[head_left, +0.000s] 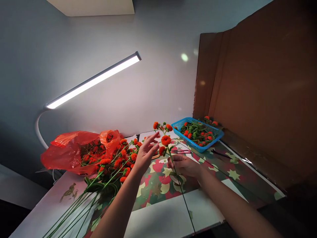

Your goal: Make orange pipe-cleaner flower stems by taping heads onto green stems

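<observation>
Upright over the table stands an artificial flower stem (182, 191) with orange fuzzy blooms (165, 140) and small green buds. My right hand (184, 165) pinches the green stem just below the lowest bloom. To the left of the blooms, my left hand (147, 152) has its fingers apart, with the fingertips close to the flower head; whether they touch it I cannot tell. Behind my left forearm lies a bunch of similar orange flowers (123, 162), their long stems (74, 211) running toward the front left.
A red plastic bag (66, 152) with more flowers sits at the left under a lit lamp (96, 82). A blue basket (198, 147) of flower pieces stands at the back right, beside a cardboard wall (260, 99). Pink-handled snips (182, 151) and a tape roll (174, 142) lie behind my right hand.
</observation>
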### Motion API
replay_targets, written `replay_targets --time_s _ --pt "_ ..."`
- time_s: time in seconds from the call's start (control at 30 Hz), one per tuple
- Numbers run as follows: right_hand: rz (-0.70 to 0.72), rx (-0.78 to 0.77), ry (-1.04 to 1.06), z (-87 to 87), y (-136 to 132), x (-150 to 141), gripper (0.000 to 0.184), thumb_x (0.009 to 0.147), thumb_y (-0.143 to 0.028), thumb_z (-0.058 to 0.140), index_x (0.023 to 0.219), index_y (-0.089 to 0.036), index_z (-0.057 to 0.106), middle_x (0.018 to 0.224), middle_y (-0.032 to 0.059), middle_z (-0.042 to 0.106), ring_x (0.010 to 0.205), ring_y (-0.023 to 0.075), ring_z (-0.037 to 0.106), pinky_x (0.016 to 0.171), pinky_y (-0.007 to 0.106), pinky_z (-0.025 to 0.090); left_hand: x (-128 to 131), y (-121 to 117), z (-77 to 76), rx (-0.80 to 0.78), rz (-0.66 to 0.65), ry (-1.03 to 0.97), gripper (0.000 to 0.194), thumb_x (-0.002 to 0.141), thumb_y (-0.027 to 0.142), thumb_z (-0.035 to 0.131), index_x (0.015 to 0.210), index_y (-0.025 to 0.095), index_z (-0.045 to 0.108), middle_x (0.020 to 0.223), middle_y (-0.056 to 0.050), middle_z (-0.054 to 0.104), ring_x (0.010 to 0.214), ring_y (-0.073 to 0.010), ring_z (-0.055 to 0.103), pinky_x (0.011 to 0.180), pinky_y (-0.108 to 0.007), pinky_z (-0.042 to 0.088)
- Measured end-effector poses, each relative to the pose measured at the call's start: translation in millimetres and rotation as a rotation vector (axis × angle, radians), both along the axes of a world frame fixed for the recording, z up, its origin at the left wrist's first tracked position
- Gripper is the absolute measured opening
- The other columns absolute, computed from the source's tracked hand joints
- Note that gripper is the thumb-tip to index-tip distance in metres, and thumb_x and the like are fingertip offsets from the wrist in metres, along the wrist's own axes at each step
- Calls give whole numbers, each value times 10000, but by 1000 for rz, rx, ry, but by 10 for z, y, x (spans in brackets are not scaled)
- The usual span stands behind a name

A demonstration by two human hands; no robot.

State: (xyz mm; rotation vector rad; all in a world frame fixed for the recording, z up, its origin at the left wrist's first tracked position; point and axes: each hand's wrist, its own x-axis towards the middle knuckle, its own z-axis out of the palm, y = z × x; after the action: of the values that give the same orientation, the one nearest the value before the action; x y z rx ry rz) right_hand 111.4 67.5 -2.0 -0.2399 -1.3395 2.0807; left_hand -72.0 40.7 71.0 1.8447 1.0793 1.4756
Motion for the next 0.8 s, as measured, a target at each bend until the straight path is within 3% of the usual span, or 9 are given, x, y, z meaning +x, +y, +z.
replay_targets --time_s 0.17,0.4,0.53,0.67,0.73,0.8 --pt "9 8 -24 -1 1 -1 328 652 -415 769 700 -147 586 718 5 503 718 124 455 677 257 332 -17 -20 -161 -62 29 -46 329 804 343 583 1115 240 618 1103 -79 572 894 -170 571 717 -279 511" --pt "5 4 -92 -5 8 9 284 669 -369 757 715 -142 594 719 -1 510 634 96 407 589 238 296 68 -35 -86 57 -9 70 268 806 311 600 1060 252 659 1171 -105 518 1113 -238 501 823 -340 495" --pt "-13 9 -88 -36 34 4 289 658 -374 761 718 -144 596 728 5 533 685 108 446 630 242 311 50 -7 -127 37 -13 24 344 801 315 602 1141 266 614 1198 -97 497 1025 -202 536 755 -299 516" --pt "-11 5 -84 -61 46 -3 290 652 -376 765 711 -147 598 713 0 532 683 109 457 628 242 319 -10 59 -188 8 186 -115 439 800 321 588 1229 254 519 1169 -93 534 881 -153 575 700 -268 523" --pt "11 4 -97 -65 46 0 296 651 -377 767 715 -142 598 729 4 535 670 102 449 604 234 313 -61 122 -140 71 311 -111 508 788 309 600 1273 252 461 1214 -108 514 938 -172 573 736 -291 520" --pt "43 -1 -107 -68 45 6 310 641 -378 774 717 -137 594 736 4 533 654 95 438 565 223 292 -122 201 -27 176 342 -14 604 762 283 626 1321 272 396 1312 -118 438 1067 -206 532 821 -336 500"
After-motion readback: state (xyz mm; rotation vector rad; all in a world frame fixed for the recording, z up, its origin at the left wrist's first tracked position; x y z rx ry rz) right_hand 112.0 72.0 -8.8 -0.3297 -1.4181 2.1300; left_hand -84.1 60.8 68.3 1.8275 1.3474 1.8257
